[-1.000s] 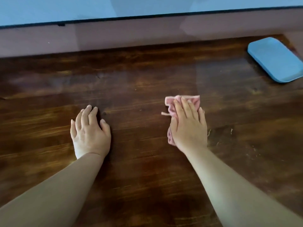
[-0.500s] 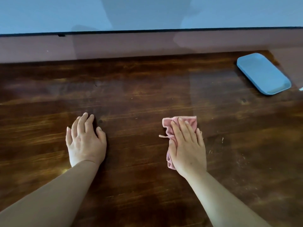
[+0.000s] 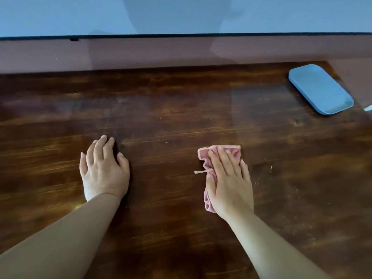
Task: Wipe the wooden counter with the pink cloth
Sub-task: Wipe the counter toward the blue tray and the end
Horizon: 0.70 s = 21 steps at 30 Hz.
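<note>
Wooden counter (image 3: 181,109): dark brown, glossy planks with visible grain, filling most of the view and running back to a mauve wall strip beneath a pale blue wall; faint pale scratches or specks to the right of centre. Pink cloth (image 3: 231,153): bunched and folded, lying flat on the counter right of centre, a thin loose thread or tag sticking out on its left edge; most of it is covered by the hand above. Right hand (image 3: 229,184): palm down on the cloth, fingers straight and close together, pressing it against the wood, thumb along the cloth's left side; not curled round the fabric. Left hand (image 3: 103,170): flat on the bare counter, well apart from the cloth, fingers straight and slightly spread, holding nothing. Blue tray (image 3: 320,88): shallow, rounded rectangle, set at an angle near the far right corner of the counter, well apart from both hands.
</note>
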Each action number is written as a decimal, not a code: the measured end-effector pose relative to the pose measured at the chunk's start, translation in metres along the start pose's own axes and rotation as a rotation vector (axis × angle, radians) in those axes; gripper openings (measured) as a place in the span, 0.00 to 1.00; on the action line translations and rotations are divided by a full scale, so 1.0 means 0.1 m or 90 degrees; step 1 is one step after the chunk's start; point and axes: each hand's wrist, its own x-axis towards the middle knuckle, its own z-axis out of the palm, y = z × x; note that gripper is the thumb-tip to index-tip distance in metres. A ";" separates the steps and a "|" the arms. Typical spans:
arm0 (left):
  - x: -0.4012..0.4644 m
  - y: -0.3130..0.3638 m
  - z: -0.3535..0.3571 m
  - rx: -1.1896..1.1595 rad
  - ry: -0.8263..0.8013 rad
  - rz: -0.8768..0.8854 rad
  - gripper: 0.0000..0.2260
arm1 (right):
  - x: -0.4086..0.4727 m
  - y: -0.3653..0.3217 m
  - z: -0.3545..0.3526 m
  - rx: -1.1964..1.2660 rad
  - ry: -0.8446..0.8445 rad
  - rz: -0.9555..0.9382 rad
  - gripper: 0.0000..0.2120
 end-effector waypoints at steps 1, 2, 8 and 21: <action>0.01 -0.01 0.01 0.002 0.002 0.001 0.21 | 0.10 -0.01 -0.01 0.001 -0.007 0.003 0.28; 0.01 -0.01 0.01 0.003 0.001 0.003 0.21 | 0.21 -0.02 -0.04 0.005 -0.013 0.010 0.28; 0.00 -0.01 0.00 -0.001 0.002 0.004 0.21 | 0.08 -0.05 0.00 -0.020 -0.015 0.025 0.27; 0.00 -0.01 -0.01 0.001 0.003 0.008 0.21 | -0.06 -0.14 0.01 -0.036 -0.039 -0.004 0.29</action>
